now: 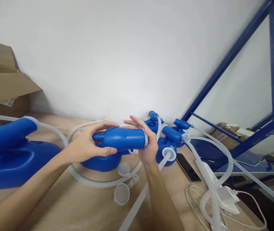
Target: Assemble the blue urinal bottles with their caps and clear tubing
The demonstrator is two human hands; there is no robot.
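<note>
A blue plastic bottle-shaped piece (124, 138) lies level between my hands, its narrow neck to the left and a white cap (146, 138) at its right end. My left hand (92, 141) grips the neck end, thumb in front and fingers behind. At the other end, my right hand (146, 138) cups the cap against its palm, with some fingers stretched behind the piece. Beneath it stands a blue container (103, 163), partly hidden by the held piece and my left hand. Two translucent white caps (121, 193) lie on the table below my hands.
Another blue container (18, 163) stands at left, near an open cardboard box (2, 73). Several blue containers with clear hoses (167, 147) crowd the right. A phone (188, 167), a power strip (225, 195) and a looped white cable lie nearby; a blue metal frame (223, 61) rises behind.
</note>
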